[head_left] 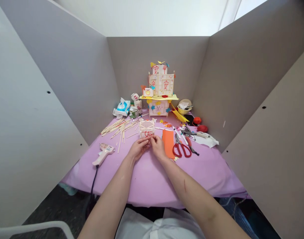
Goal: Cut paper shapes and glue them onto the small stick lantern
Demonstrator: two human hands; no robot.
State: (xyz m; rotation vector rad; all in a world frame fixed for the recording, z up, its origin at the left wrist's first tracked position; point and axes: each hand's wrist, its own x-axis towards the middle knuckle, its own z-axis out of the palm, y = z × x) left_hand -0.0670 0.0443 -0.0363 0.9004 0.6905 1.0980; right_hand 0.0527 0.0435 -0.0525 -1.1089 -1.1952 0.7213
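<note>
Just in front of a small white paper-and-stick box (147,128) with a red character on its face, both hands meet at the fingertips. My left hand (139,149) has its fingers pressed together and curved towards the other hand. My right hand (157,146) is closed in a pinch, thumb against forefinger. Whatever lies between the fingertips is too small to make out. The hands overlap the box's lower edge; whether they touch it I cannot tell. An orange paper sheet (168,144) lies right beside my right hand.
A tall decorated paper tower (161,86) stands at the back. Wooden sticks (117,127) and a glue gun (103,155) with its cord lie left. Red-handled scissors (182,150), pliers (191,146), markers (177,132) and red yarn (202,128) lie right. Grey panels (156,49) enclose the table.
</note>
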